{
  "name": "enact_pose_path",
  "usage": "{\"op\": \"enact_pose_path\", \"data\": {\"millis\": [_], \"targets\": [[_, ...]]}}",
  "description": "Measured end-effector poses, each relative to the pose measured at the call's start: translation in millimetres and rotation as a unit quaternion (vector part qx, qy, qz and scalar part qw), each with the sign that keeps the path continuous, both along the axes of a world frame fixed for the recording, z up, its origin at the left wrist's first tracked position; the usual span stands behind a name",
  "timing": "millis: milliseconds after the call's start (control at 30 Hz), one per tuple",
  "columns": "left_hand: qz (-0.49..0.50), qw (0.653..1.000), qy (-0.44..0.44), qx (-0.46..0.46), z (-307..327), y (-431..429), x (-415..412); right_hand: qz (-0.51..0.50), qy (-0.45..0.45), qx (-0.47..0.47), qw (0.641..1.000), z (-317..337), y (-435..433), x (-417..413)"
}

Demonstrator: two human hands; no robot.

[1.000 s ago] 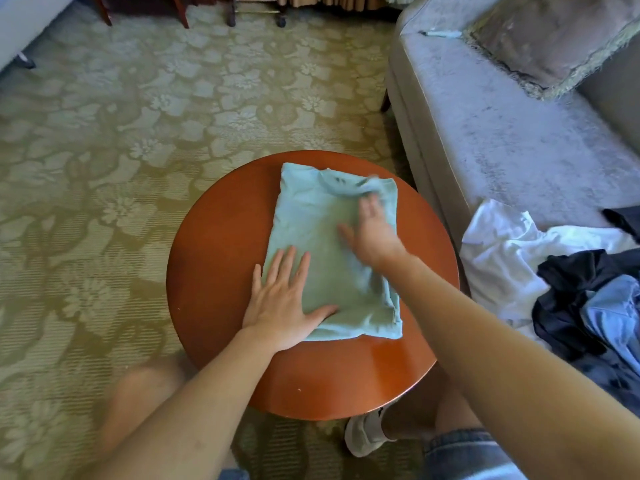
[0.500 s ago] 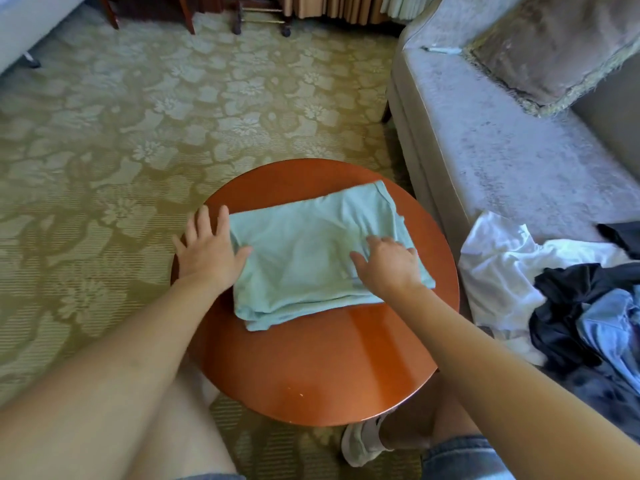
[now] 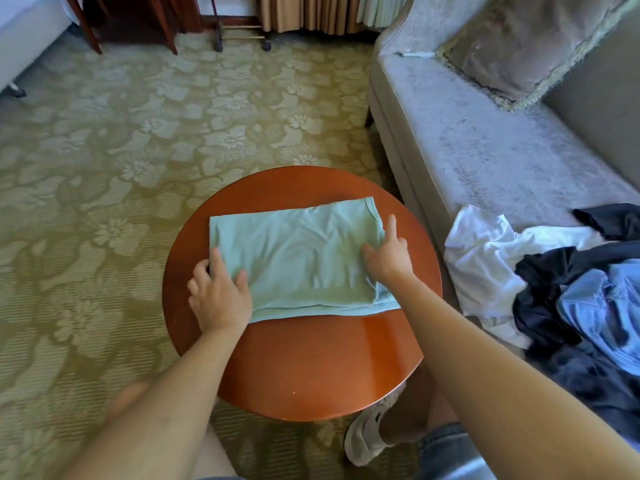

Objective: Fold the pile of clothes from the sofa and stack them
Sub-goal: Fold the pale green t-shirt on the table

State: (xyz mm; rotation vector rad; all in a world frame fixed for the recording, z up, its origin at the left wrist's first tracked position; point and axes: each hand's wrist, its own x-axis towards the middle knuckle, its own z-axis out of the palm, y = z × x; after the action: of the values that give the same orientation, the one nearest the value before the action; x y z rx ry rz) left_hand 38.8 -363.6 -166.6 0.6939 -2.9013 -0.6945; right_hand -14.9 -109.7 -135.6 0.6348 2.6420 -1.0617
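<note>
While both hands work at opposite ends of the folded mint-green garment (image 3: 298, 258), each meets it differently. The left hand (image 3: 220, 292) sits at the near left corner, half curled. Its thumb and forefinger lie on top of the cloth and its other fingers are bent against the table (image 3: 311, 368) just beside the edge. Whether those fingers have slipped under the fold cannot be told from this angle, so it is unclear if this hand truly grips the cloth. The right hand (image 3: 388, 252) is at the right end. Its thumb presses down on the top layer, its forefinger points straight along the hemmed edge, and the remaining fingers curl round that edge, pinching the fabric, which bunches slightly there.

The garment lies flat as a wide rectangle across the middle of the round, reddish-brown table, with its long side running left to right and lower layers showing along the near edge.

To the right stands a grey sofa (image 3: 467, 150). On its seat is the unfolded pile: a white garment (image 3: 485, 258) nearest the table, dark navy clothes (image 3: 547, 296) and a light blue piece (image 3: 602, 299) heaped on it. A fringed cushion (image 3: 526, 43) leans at the far end. Beneath everything is a green floral carpet (image 3: 104, 168), and a light-coloured shoe (image 3: 367, 431) shows under the near rim of the table.
</note>
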Motion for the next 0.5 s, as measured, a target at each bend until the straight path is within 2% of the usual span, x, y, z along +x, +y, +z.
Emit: {"op": "enact_pose_path", "data": {"millis": [167, 333, 500], "targets": [[0.032, 0.996, -0.050, 0.063, 10.8, -8.8, -18.1, 0.036, -0.074, 0.024, 0.996, 9.9, 0.7, -22.5], [0.020, 0.996, -0.068, 0.052, 11.7, -7.8, -29.3, 0.048, -0.026, -0.004, 0.999, 10.6, 0.7, -28.8], [-0.052, 0.995, -0.058, 0.061, 8.5, -7.7, -29.1, 0.145, 0.027, 0.013, 0.989, -0.4, 0.9, -22.4]]}}
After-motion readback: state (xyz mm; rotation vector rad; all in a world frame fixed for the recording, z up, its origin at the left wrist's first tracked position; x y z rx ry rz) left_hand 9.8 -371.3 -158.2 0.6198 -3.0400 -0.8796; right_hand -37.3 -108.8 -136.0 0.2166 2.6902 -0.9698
